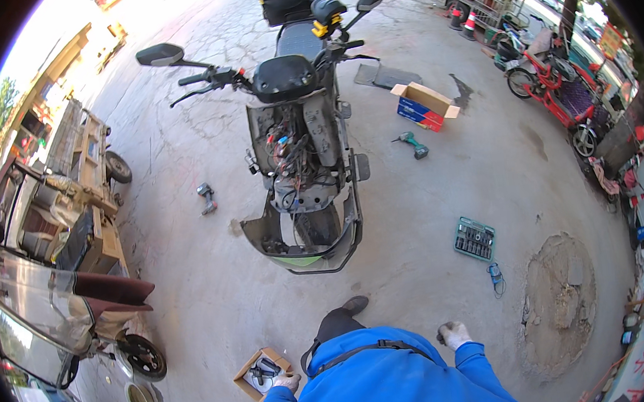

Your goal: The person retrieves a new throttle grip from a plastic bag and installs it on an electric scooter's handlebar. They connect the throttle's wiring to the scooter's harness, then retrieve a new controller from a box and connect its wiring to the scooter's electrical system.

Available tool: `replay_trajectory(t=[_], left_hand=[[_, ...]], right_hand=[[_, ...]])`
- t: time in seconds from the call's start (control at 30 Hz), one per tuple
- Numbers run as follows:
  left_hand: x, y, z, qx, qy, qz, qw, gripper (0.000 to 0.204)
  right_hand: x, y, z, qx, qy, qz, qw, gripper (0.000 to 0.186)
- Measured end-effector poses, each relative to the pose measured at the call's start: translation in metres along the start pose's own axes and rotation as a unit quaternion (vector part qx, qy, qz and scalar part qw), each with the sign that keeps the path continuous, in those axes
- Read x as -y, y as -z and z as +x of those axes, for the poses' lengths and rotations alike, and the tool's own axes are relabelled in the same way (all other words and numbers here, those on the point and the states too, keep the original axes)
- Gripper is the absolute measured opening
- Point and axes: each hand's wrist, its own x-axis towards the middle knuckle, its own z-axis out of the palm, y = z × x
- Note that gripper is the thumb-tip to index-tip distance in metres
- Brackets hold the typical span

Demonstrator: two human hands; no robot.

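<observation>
My left hand, in a pale work glove, is closed at the right edge of a small open cardboard box. Inside that box lie black parts over something white; their kind I cannot make out. Out to my right, my right hand is gloved too and curled closed, with a small dark spot at its fingers that is too small to name. Ahead of me stands an electric scooter with its front cover off, baring tangled wires and connectors.
A cordless drill lies left of the scooter, a green one right, near a red-blue carton. Closer on the right are a socket set, a blue tool and broken pavement. A three-wheeler stands left.
</observation>
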Motion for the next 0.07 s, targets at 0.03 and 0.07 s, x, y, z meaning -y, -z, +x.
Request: replay_trajectory(t=[0.03,0.07], left_hand=[[-0.009,0.005,0.006,-0.003,-0.026,-0.009,1.0,0.062],[-0.008,0.007,0.014,-0.012,-0.042,-0.022,0.999,0.062]], right_hand=[[-0.009,-0.011,-0.003,0.02,-0.013,-0.029,0.999,0.033],[0.008,-0.019,-0.025,0.034,0.01,-0.098,0.995,0.037]])
